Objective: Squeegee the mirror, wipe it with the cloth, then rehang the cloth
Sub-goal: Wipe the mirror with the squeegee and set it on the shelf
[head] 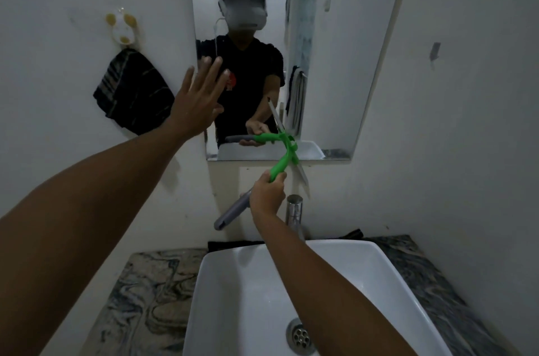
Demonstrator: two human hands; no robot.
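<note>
The mirror (344,35) hangs on the white wall above the sink. My right hand (267,195) is shut on the squeegee (284,161), which has a green neck and a grey handle. Its blade rests near the mirror's bottom edge, tilted. My left hand (195,102) is open, fingers spread, pressed flat at the mirror's left edge. A dark striped cloth (132,93) hangs from a white hook (124,32) on the wall to the left of the mirror, just left of my left hand.
A white basin (221,282) with a metal drain (300,335) sits below on a marbled counter (145,291). A chrome tap (294,210) stands behind the basin, right of my right wrist. The mirror reflects a person in a black shirt.
</note>
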